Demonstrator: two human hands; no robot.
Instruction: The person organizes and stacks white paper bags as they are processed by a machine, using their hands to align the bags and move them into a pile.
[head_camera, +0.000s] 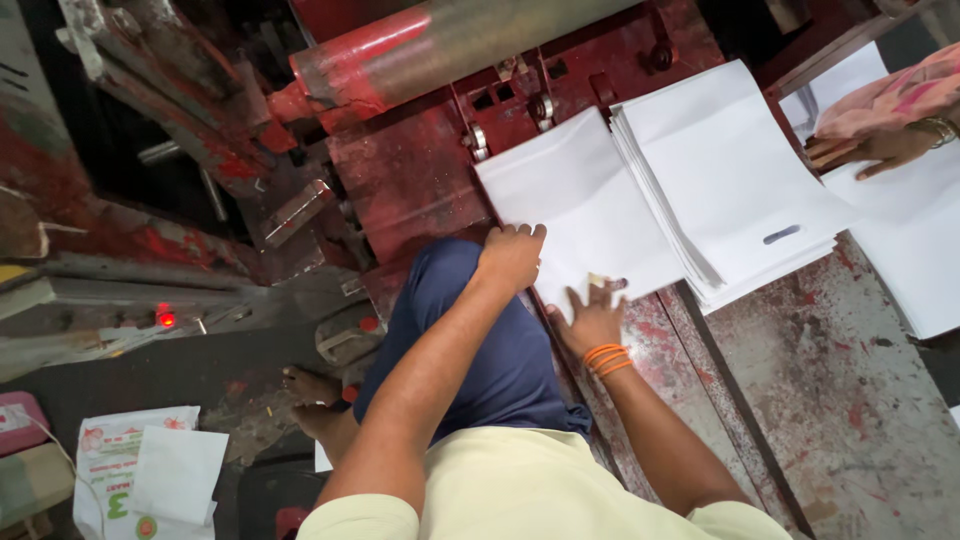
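Your left hand (512, 252) rests on the near left edge of the single white sheet (580, 205), the knuckles bent and the fingers curled over that edge; whether they pinch the sheet or only press on it you cannot tell from here. Your right hand (592, 315) lies flat with the fingers spread loose on the near corner of the same sheet, palm down, gripping nothing, the orange bangles (607, 358) on its wrist.

The sheet lies on the red metal bench (410, 180) of the machine, directly ahead of both hands and away from your body, so everything beyond your fingertips is sheet. Its long axis runs from your hands up towards the roller (440, 45) at the top, slanted a little to the right. Both hands sit at the near end, the left on the side edge and the right on the bottom corner; neither is clearly closer.

Just to the right of the sheet, touching or overlapping its right edge, sits the stack of white bags (720, 170), fanned at its left side, with a slot handle cut near its lower right. It lies on the same slant. Your right hand is the nearer one to that stack.

Further right, another person's hand (865, 152) rests on a separate white pile (915, 250), well apart from yours.
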